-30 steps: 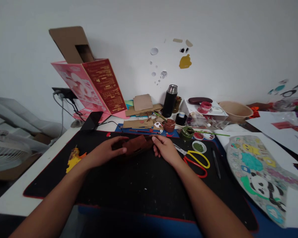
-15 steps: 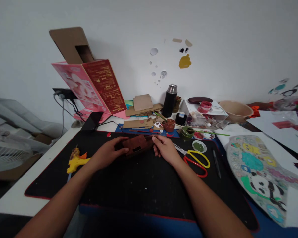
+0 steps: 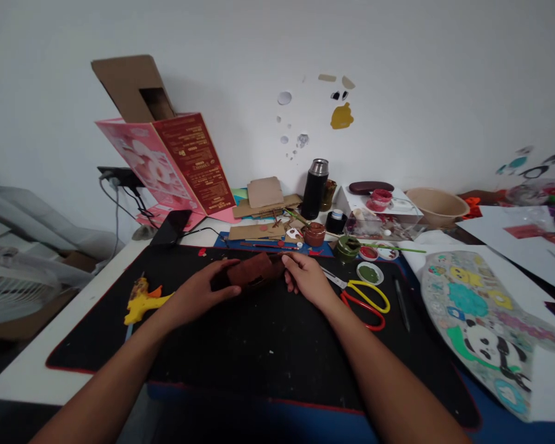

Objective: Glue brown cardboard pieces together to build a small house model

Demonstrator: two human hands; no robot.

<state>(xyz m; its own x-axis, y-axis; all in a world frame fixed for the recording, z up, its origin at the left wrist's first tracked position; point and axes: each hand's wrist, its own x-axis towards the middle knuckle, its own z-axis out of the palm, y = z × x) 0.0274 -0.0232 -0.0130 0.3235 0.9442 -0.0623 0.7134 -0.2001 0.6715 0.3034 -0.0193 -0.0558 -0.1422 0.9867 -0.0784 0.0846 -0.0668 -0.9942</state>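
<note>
So, my L hand (image 3: 198,292) cups 1 end of the brown boxy piece (image 3: 250,270), thumb and fingers parted around it; my R hand (image 3: 306,275) pinches the other, nearly closed. It's over the black mat (image 3: 268,336), nr. the far edge, L of the scissors (image 3: 350,285). Prob. light, stiffish card, not slippery; best held by its 2 ends, as the middle could crush.

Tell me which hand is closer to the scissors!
Right. The right hand is just left of the scissors, close to the blades. The left hand is farther left, at the brown piece's left end.
</note>
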